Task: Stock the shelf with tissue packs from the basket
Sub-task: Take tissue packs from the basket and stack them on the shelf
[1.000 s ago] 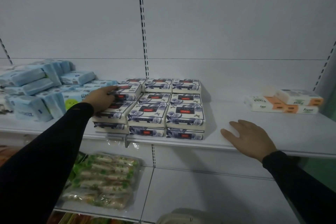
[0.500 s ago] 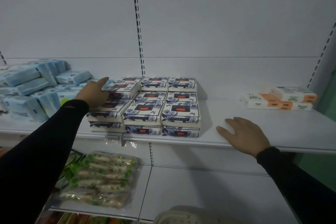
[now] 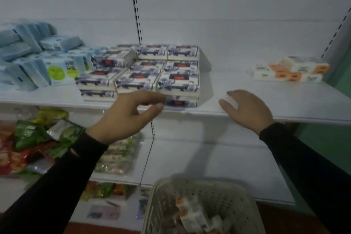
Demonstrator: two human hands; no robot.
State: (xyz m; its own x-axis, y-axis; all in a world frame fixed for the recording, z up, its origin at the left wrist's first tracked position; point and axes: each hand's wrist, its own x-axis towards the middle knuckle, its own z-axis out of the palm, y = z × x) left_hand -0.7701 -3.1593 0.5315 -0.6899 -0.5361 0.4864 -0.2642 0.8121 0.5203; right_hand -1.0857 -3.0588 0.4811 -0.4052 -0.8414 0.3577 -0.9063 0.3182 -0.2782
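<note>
Blue-flowered tissue packs [image 3: 178, 81] stand stacked in rows in the middle of the white shelf [image 3: 266, 100]. My left hand [image 3: 129, 116] hovers in front of the shelf edge below the stack, fingers loosely curled, holding nothing. My right hand [image 3: 247, 108] lies flat on the shelf's front edge, to the right of the stack. A beige perforated basket [image 3: 235, 194] sits at the bottom of the view with white and orange tissue packs [image 3: 191, 214] in it. Three more white and orange packs [image 3: 290, 69] lie at the shelf's right end.
Light blue tissue packs [image 3: 38, 62] are piled at the shelf's left end. On the lower shelf lie snack bags [image 3: 34, 138] and a clear pack of wrapped items [image 3: 117, 156]. Bare shelf lies between the flowered stack and the orange packs.
My left hand has let go of the top flowered pack and drawn back, down in front of the shelf edge. The view has tilted down, so the basket shows. My right hand stays put.
</note>
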